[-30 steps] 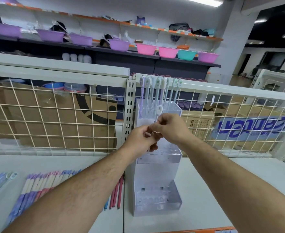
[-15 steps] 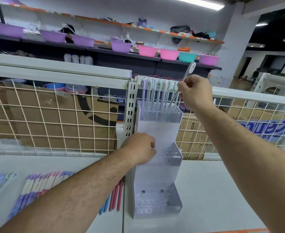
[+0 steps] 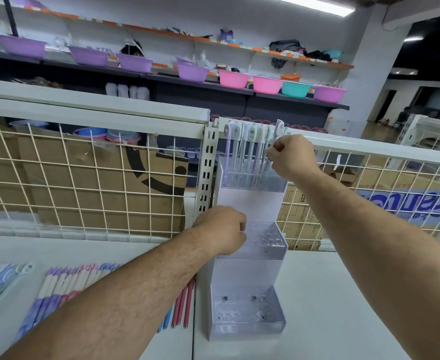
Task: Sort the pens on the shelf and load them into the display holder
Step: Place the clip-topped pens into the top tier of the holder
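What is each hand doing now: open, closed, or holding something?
Left hand: fingers curled against the display holder; whether it grips anything cannot be told.
Right hand: pinches a pen at the top tier.

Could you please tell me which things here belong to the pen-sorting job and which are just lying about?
Job: display holder; standing pens in its top tier; held pen in the right hand; left hand at the middle tier; loose pens on the shelf.
Lying about: plastic basins, white bottles, cardboard boxes.

A clear tiered acrylic holder (image 3: 250, 274) is set on a white shelf (image 3: 343, 307), right of rows of pastel pens (image 3: 63, 287).
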A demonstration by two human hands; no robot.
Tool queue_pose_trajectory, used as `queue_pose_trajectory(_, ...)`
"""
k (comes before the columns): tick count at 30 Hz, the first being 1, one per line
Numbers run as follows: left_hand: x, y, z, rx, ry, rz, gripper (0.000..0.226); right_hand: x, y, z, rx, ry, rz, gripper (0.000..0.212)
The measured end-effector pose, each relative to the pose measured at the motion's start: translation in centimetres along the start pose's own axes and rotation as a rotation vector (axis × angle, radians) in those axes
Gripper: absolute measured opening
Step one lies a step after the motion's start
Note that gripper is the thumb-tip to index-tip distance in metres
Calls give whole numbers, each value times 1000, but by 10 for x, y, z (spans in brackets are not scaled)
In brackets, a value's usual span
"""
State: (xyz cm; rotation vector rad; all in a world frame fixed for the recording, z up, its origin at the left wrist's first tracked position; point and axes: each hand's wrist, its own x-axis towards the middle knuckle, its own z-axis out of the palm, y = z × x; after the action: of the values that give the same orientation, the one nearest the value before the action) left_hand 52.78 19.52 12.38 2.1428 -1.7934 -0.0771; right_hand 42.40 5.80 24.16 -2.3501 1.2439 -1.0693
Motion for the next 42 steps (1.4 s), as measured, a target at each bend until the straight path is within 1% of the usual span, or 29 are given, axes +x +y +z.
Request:
queue_pose_trajectory(7,1,-1,1,2,-8,4,22,0,3,7,-100,-100,3,27)
queue_pose_trajectory(9,1,-1,1,0,-6,5,22,-1,5,8,-123,-81,22,26)
queue_pose_trajectory(11,0,-1,1,1,-2,6,22,-6,8,9,-135,-61,32,21)
queue_pose_trajectory(13,0,-2,2,0,1,5,22,-15,10,8,-108,-15,36,15)
queue_pose_trajectory(15,0,-2,3,3,4,-1,22,-29,13,8,-56,15,36,16)
queue_pose_trajectory(16,0,-1,3,6,6,-5,22,-37,15,8,-43,3,29,15)
queue_pose_trajectory(20,-3,3,2,11,15,-33,25,-68,27,9,-134,-172,-23,9)
queue_pose_trajectory(23,-11,5,-2,-44,62,-69,29,-88,40,13,-208,-293,-46,2)
queue_pose_trajectory(25,-18,6,-3,-61,122,-70,28,-97,49,16,-236,-352,-84,13)
queue_pose_trajectory(28,-27,7,-6,-49,168,-73,28,-106,57,18,-205,-371,-120,25)
queue_pose_trajectory(37,-49,2,-10,-58,207,-157,30,-120,54,30,-84,-388,-194,29)
queue_pose_trajectory(42,-70,-14,-15,-75,240,-185,22,-129,29,42,-76,-437,-231,31)
